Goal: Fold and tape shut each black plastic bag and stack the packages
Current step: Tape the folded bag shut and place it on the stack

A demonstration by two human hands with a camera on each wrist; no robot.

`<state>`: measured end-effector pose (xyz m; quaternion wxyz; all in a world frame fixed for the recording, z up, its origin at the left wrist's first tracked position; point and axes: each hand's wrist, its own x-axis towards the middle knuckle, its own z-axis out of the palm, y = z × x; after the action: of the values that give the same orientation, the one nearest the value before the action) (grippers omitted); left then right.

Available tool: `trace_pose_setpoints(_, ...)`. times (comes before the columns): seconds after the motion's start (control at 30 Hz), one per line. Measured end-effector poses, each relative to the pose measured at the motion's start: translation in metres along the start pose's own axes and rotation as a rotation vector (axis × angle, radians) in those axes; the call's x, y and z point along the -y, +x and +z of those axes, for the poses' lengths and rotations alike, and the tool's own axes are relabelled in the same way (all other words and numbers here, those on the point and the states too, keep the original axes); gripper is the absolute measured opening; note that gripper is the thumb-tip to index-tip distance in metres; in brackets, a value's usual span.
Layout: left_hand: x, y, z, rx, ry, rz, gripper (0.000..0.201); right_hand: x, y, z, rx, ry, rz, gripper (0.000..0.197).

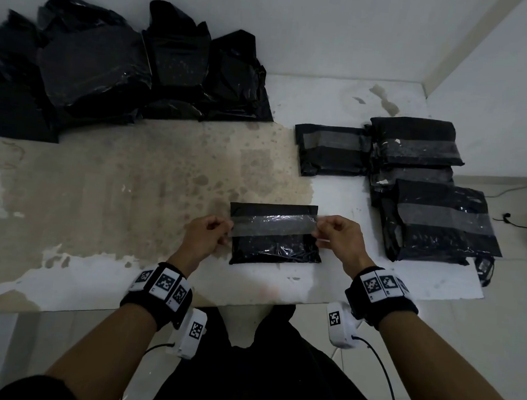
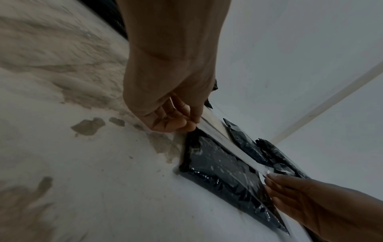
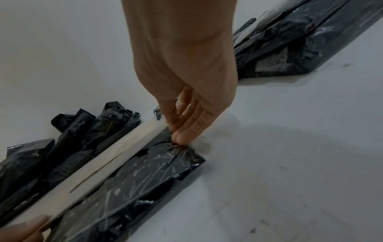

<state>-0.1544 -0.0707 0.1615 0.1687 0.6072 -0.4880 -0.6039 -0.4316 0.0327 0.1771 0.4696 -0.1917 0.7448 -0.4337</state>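
While left hand [image 1: 204,234] and right hand [image 1: 338,237] pinch tape strip [image 1: 272,226] | over folded bag [image 1: 275,248] | no readable writing

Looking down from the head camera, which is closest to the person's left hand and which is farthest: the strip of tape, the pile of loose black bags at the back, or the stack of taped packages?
From the left hand:
1. Strip of tape: pinched at its left end by that hand, right end held by the right hand.
2. Pile of loose black bags: back left of the table.
3. Stack of taped packages: far right, beyond the other hand.

Stained white table [image 1: 105,187], black bags [image 1: 108,67]
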Motion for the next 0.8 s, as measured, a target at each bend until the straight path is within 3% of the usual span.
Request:
trace_pose_setpoints(0.4, 0.004, 0.006, 0.003, -0.055, 0.080, 0.050, 0.020, -0.016, -0.001, 0.002, -0.067, -0.153, -0.028, 0.015)
trace_pose_setpoints(0.63, 0.010, 0.016, 0.008, -0.116, 0.308, 0.162, 0.016, -0.022, -0.001, 0.006, -0.120, -0.342, -0.088, 0.022)
trace_pose_setpoints(0.8, 0.017, 0.024, 0.007, -0.166, 0.385, 0.237, 0.016, -0.020, -0.007, 0.009, -0.146, -0.447, -0.136, 0.009)
